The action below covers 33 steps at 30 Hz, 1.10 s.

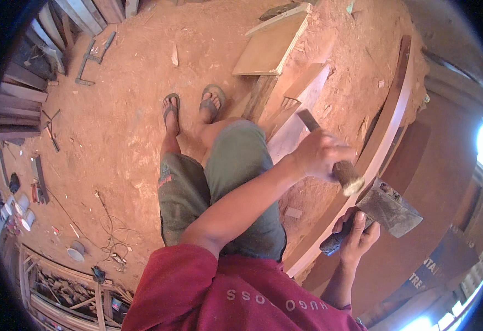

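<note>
My left hand (325, 155) is closed around what looks like a chisel, with a dark flat end (307, 119) pointing away from me and a round wooden butt (349, 180) toward my right hand. Lower right, my right hand (357, 236) grips the short dark handle of a hammer (390, 208). The hammer's blocky grey metal head is raised near the wooden butt, and I cannot tell whether they touch. Below my left hand, beside my leg, lies a pale wooden board (288, 135) with notches cut at its far part.
A long curved plank (387, 129) runs along my right. Ahead stands a tilted wooden panel (271, 47). A metal clamp (93, 58) lies on the dusty floor, with planks (20, 107) stacked at far left. Tools, cups and a cable (111, 229) are scattered at lower left.
</note>
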Each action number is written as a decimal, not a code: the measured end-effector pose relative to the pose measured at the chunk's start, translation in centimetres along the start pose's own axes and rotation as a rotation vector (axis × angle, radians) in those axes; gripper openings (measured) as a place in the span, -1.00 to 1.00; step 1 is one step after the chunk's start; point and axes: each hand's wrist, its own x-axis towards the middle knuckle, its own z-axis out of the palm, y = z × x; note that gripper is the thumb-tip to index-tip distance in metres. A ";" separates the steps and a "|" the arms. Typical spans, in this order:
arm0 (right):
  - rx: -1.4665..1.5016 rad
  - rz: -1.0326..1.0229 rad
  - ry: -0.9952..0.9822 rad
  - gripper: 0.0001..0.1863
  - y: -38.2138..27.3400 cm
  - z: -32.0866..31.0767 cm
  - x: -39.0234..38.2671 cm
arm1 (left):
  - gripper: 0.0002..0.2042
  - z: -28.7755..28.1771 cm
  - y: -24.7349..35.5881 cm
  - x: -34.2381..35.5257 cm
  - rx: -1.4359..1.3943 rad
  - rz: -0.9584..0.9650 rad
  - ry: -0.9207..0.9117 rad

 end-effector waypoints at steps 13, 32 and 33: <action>0.471 -0.489 0.062 -0.59 -3.9 -1.8 3.3 | -0.74 -0.2 -3.6 0.1 -0.086 -0.190 0.160; -0.486 -0.153 -0.230 -0.76 1.4 0.0 4.0 | -0.76 -1.2 -3.7 0.6 -0.057 -0.263 0.169; -0.393 -0.092 -0.225 -0.75 1.2 -0.3 3.4 | -0.78 -2.4 -3.7 0.6 -0.055 -0.334 0.297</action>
